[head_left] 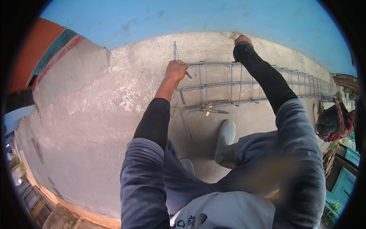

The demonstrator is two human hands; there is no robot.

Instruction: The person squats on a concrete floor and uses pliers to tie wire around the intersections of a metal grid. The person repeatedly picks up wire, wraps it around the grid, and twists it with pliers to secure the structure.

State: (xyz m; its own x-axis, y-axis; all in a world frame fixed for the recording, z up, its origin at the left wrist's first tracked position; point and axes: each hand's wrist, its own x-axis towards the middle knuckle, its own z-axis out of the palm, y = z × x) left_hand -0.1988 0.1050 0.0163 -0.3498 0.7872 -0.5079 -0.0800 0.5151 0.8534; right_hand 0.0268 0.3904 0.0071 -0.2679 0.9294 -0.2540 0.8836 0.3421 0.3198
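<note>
A long cage of steel reinforcing bars (225, 84), tied with square wire stirrups, runs from in front of me to the far right. My left hand (176, 71) is closed around the steel bar end (189, 75) at the cage's near-left corner. A straight piece of bar (175, 50) juts up past that fist. Beyond the cage, my right hand (243, 39) is a closed fist by the foot of the blue wall; what it holds, if anything, is hidden. Pincers (209, 108) rest across the cage's lowest bar, close to its hooked end.
The blue wall (198, 17) rises beyond the concrete floor (87, 141). My rubber boots (225, 143) stand just on the near side of the cage. At the right, another person in a red checked shirt (337, 122) crouches by the cage's far end. Wooden scraps (329, 162) lie nearby.
</note>
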